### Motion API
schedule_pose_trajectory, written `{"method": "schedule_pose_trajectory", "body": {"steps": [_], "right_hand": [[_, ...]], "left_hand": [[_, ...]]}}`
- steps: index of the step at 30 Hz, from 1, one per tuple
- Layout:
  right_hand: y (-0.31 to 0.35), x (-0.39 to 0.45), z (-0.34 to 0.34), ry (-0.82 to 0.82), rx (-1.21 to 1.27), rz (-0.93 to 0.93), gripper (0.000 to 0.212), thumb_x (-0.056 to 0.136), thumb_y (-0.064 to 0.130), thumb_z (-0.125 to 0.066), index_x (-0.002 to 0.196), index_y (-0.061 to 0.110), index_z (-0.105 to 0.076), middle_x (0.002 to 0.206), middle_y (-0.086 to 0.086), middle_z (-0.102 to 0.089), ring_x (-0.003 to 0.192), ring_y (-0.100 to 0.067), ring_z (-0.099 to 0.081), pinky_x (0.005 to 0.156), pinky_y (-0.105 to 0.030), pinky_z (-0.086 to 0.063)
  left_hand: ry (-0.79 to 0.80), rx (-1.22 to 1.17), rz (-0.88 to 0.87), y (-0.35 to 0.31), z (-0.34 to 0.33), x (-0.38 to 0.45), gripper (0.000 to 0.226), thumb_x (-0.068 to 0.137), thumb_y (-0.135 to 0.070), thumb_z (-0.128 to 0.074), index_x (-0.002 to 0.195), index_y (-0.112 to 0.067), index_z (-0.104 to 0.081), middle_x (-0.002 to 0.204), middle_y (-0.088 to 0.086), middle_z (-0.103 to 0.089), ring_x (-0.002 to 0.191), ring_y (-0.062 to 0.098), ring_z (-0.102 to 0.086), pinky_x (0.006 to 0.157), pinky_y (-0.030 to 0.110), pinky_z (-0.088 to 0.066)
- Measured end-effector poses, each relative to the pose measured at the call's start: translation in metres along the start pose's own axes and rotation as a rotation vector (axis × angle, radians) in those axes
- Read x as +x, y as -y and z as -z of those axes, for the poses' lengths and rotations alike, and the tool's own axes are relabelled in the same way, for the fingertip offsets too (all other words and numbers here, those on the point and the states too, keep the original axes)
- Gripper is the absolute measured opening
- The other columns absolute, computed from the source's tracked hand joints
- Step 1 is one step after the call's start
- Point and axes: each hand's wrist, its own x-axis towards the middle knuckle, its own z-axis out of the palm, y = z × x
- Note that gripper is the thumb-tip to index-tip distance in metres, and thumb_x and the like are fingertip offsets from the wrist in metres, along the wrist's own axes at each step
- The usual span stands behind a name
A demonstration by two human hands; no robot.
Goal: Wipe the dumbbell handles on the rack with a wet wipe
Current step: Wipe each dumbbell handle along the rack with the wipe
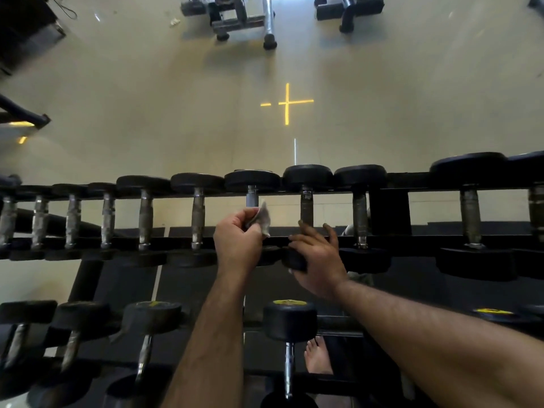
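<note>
- Two bare hands work at the top tier of a dumbbell rack.
- The left hand has its fingers curled tight round a crumpled grey wipe, which sticks out past the knuckles and touches the lower part of a handle; only that handle's upper stretch shows above the fingers.
- The right hand rests on the near head of the next dumbbell, thumb under the head, fingers loosely spread and reaching up to that dumbbell's handle; whether the fingertips press on it I cannot tell.
- Top tier: about twelve dumbbells lie side by side across two rails, six with worn, speckled handles left of the left fingers, four right of the right fingers, with a gap at the upright.
- Lower tier, below the forearms: four dumbbells in full view, three left of the left forearm and one between the forearms with a yellow-marked head; parts of more at the right edge.
- One bare foot shows through the rack beneath the right forearm.
- Pale floor beyond the fingers, marked with a yellow cross; dark matting under the rack.
- Two benches' bases stand far beyond, well apart from the rack.
</note>
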Motion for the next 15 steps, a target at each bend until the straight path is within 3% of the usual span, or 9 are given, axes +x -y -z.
{"method": "schedule_pose_trajectory", "body": {"steps": [2,4,6,7,9,11,13,15], "right_hand": [[-0.011,-0.014,-0.004,-0.115,0.160,-0.043,0.057,0.068,0.017,-0.098,0.121,0.018,-0.076,0.145,0.000,-0.067,0.157,-0.026,-0.039,0.132,-0.058,-0.018],[-0.009,-0.018,-0.004,-0.104,0.105,-0.055,0.061,0.072,0.018,-0.097,0.128,0.019,-0.073,0.157,-0.005,-0.057,0.162,-0.028,-0.028,0.134,-0.054,-0.017],[-0.005,-0.015,0.005,-0.064,-0.038,0.033,0.067,0.072,0.033,-0.097,0.132,0.018,-0.070,0.166,-0.012,-0.046,0.162,-0.028,-0.023,0.132,-0.052,-0.021],[-0.007,-0.012,0.015,-0.042,-0.115,0.063,0.078,0.072,0.050,-0.095,0.137,0.017,-0.068,0.170,-0.014,-0.039,0.163,-0.028,-0.020,0.132,-0.053,-0.022],[-0.016,-0.003,0.043,0.024,-0.226,-0.031,0.125,0.067,0.089,-0.075,0.161,0.013,-0.044,0.179,-0.015,-0.016,0.166,-0.031,-0.006,0.134,-0.053,-0.015],[-0.034,0.008,0.070,0.109,-0.269,-0.254,0.162,0.055,0.109,-0.057,0.171,0.010,-0.002,0.179,-0.014,0.017,0.165,-0.031,0.019,0.135,-0.052,-0.002],[-0.048,0.015,0.085,0.278,-0.332,-0.349,0.176,0.046,0.114,-0.050,0.165,0.011,0.029,0.168,-0.011,0.045,0.157,-0.032,0.039,0.134,-0.052,0.008],[-0.053,0.015,0.086,0.398,-0.353,-0.334,0.179,0.042,0.117,-0.045,0.159,0.009,0.038,0.162,-0.011,0.053,0.154,-0.032,0.043,0.133,-0.051,0.010]], "left_hand": [[0.016,-0.002,-0.001,0.004,-0.006,0.000,0.024,0.096,-0.008,-0.071,0.117,-0.016,-0.075,0.105,-0.001,-0.077,0.094,0.015,-0.076,0.074,0.032,-0.066],[0.022,0.013,-0.004,0.006,-0.012,0.002,0.022,0.095,-0.010,-0.072,0.116,-0.017,-0.076,0.104,-0.001,-0.077,0.093,0.016,-0.076,0.073,0.032,-0.066],[0.015,0.051,-0.031,0.004,-0.017,0.003,0.022,0.095,-0.013,-0.073,0.116,-0.019,-0.076,0.103,-0.004,-0.077,0.092,0.012,-0.075,0.074,0.033,-0.066],[-0.003,0.089,-0.075,0.003,-0.019,0.004,0.023,0.095,-0.013,-0.073,0.116,-0.019,-0.077,0.103,-0.006,-0.077,0.092,0.009,-0.075,0.076,0.033,-0.066],[-0.034,0.198,-0.202,0.001,-0.025,0.009,0.028,0.093,-0.009,-0.073,0.119,-0.018,-0.078,0.105,-0.006,-0.079,0.091,0.003,-0.074,0.080,0.030,-0.065],[-0.033,0.309,-0.321,-0.002,-0.036,0.013,0.031,0.095,-0.008,-0.071,0.125,-0.018,-0.076,0.108,-0.005,-0.079,0.084,-0.001,-0.071,0.074,0.019,-0.062],[-0.037,0.400,-0.423,-0.004,-0.051,0.018,0.031,0.097,-0.012,-0.071,0.127,-0.021,-0.074,0.110,-0.006,-0.079,0.081,0.001,-0.071,0.072,0.015,-0.060],[-0.026,0.469,-0.510,-0.006,-0.067,0.024,0.030,0.099,-0.013,-0.069,0.127,-0.022,-0.075,0.112,-0.004,-0.079,0.092,0.007,-0.074,0.082,0.024,-0.062]]}}
